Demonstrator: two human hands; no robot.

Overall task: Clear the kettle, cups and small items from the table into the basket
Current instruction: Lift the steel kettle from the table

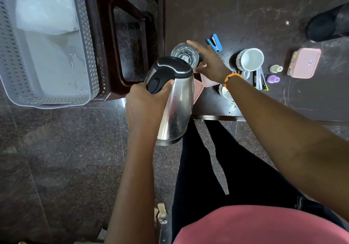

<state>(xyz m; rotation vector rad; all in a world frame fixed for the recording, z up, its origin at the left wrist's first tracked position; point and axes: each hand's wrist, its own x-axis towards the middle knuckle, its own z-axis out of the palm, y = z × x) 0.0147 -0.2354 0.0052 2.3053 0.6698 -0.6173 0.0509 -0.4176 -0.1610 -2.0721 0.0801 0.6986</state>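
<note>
My left hand (145, 104) grips the black handle of a steel kettle (177, 107), held in the air at the table's left front corner. My right hand (209, 62) hovers with fingers spread just right of a clear glass (184, 54) on the dark table (245, 17). A white cup (251, 58) stands to the right, and a second white cup (225, 92) shows partly under my right wrist. The grey basket (85, 36) sits at the upper left on a dark stool, holding clear plastic wrap.
On the table lie a blue stapler (215, 42), a pink lidded box (304, 63), two small bottles (273, 73), a utility knife (261, 81) and pink lids (206, 80) beneath my right hand. A black object (328, 24) sits at the far right. Granite floor lies below.
</note>
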